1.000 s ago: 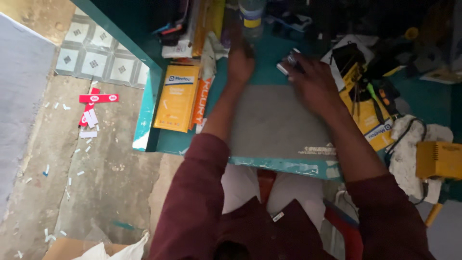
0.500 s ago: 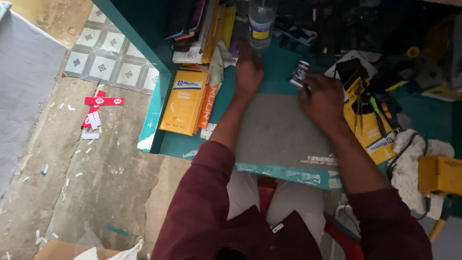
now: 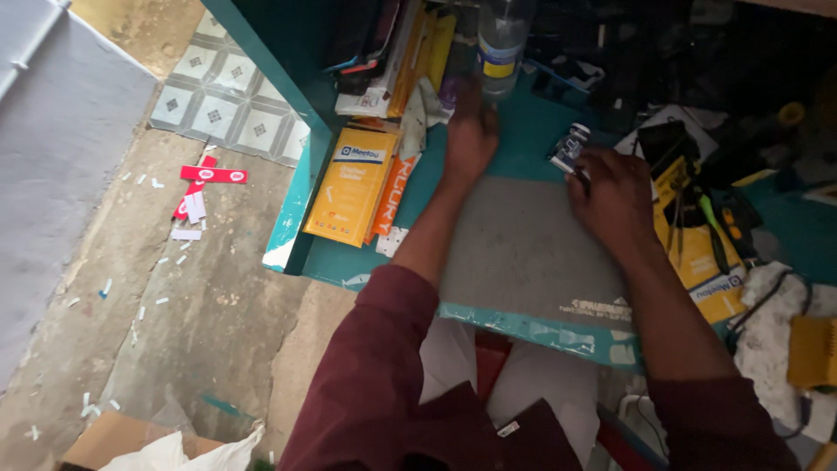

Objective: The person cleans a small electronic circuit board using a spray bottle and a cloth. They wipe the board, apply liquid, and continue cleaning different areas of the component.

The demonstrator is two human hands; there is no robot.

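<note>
I look down at a teal workbench with a grey work mat in front of me. My left hand lies palm down on the bench just beyond the mat's far left corner, close to a clear plastic bottle; whether it holds anything is hidden. My right hand rests at the mat's far right edge, fingers closed on a small dark and silver part. Both arms wear dark red sleeves.
Flat orange packets lie at the bench's left end, with stacked packets and boxes behind. Tweezers and small tools sit on a yellow packet at right, near a white cloth. Paper scraps litter the concrete floor.
My view has shifted, so the bench sits further right in frame. My left hand stays near the bottle. My right hand keeps the small part and has drawn it slightly toward the mat's right edge.
</note>
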